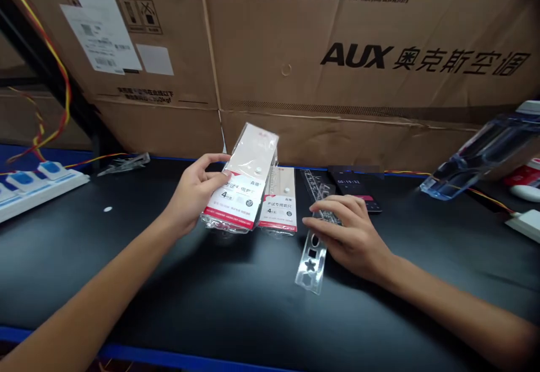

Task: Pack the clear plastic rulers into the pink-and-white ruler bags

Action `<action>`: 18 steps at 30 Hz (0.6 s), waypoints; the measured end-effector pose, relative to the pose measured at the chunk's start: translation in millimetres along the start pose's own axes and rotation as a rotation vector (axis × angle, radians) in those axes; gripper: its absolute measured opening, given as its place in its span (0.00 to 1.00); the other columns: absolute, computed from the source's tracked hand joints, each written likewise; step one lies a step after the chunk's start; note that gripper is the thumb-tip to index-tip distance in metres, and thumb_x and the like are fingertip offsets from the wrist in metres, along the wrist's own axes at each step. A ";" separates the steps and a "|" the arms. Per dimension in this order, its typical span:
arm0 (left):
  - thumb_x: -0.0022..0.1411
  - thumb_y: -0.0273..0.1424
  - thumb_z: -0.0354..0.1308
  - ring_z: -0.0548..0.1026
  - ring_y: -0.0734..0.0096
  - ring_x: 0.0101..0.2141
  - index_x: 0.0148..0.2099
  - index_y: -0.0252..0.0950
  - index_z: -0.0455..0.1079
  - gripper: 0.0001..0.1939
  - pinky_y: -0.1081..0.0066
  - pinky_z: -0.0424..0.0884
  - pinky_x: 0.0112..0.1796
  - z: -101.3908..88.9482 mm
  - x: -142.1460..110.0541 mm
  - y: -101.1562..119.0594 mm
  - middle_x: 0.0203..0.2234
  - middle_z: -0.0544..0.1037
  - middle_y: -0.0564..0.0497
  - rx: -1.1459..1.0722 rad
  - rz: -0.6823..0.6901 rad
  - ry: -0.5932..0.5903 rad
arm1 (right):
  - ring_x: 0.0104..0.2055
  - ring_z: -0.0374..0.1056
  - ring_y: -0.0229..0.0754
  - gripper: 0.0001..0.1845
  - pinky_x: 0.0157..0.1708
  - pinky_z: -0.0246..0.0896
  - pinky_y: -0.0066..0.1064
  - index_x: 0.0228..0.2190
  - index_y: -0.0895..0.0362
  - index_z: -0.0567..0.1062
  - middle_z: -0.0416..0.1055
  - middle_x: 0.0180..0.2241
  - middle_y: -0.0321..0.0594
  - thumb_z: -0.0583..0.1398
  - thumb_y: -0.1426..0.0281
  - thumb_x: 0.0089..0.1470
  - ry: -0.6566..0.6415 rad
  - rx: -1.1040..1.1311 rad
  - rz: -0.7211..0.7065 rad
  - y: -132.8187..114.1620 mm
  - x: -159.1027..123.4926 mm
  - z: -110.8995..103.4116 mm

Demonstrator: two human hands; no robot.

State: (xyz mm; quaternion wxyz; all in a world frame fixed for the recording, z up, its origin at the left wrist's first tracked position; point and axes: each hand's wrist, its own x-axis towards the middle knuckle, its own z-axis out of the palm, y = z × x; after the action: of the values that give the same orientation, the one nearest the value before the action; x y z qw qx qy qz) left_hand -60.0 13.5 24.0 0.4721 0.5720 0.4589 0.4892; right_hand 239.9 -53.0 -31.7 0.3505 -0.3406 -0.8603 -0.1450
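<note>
My left hand [192, 195] grips a clear plastic ruler-set packet [251, 158] by its left edge, lifted and tilted above the table. White card shows inside, with a red-edged printed label along the bottom. A similar packet [279, 214] is just behind and to the right, partly hidden by the held one. My right hand [348, 228] is closed over a clear stencil ruler [311, 268], fingertips at its left edge. Cut-out shapes, a star among them, show at the ruler's near end. More clear rulers [311, 180] lie under and beyond these fingers; their overlap is hard to separate.
A phone [352, 186] showing a timer lies behind my right hand. A large cardboard box [358, 90] stands along the back. At right a clear bottle [476, 152] lies tilted; at left are a power strip [46, 189], clear plastic pieces [124, 164] and a small white disc [108, 209].
</note>
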 end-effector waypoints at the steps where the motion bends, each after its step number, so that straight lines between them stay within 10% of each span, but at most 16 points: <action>1: 0.56 0.36 0.65 0.76 0.65 0.24 0.54 0.38 0.67 0.24 0.71 0.71 0.24 -3.1 3.6 -3.3 0.25 0.78 0.52 0.057 0.028 0.009 | 0.49 0.65 0.49 0.20 0.49 0.57 0.47 0.44 0.51 0.77 0.72 0.47 0.44 0.60 0.84 0.55 0.005 -0.016 0.003 1.5 -0.2 -0.2; 9: 0.54 0.25 0.54 0.68 0.53 0.55 0.56 0.37 0.63 0.25 0.54 0.68 0.53 -10.9 26.2 -58.7 0.53 0.68 0.41 0.769 0.212 0.073 | 0.50 0.64 0.49 0.28 0.47 0.67 0.45 0.50 0.51 0.77 0.69 0.49 0.48 0.54 0.86 0.55 -0.057 0.044 0.076 17.4 -1.2 1.2; 18: 0.67 0.37 0.43 0.61 0.54 0.61 0.58 0.45 0.67 0.21 0.54 0.57 0.61 -4.0 20.4 -58.5 0.60 0.69 0.50 0.883 0.222 -0.149 | 0.64 0.61 0.53 0.33 0.59 0.65 0.49 0.58 0.53 0.72 0.65 0.62 0.48 0.51 0.85 0.54 -0.369 0.033 0.225 33.2 -7.6 4.4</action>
State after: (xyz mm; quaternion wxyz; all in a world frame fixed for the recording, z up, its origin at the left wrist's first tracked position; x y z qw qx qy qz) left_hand -65.7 41.7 -30.9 0.1596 0.7978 0.5240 0.2520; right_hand 264.5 -30.4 -39.8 0.2066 -0.4496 -0.8686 -0.0258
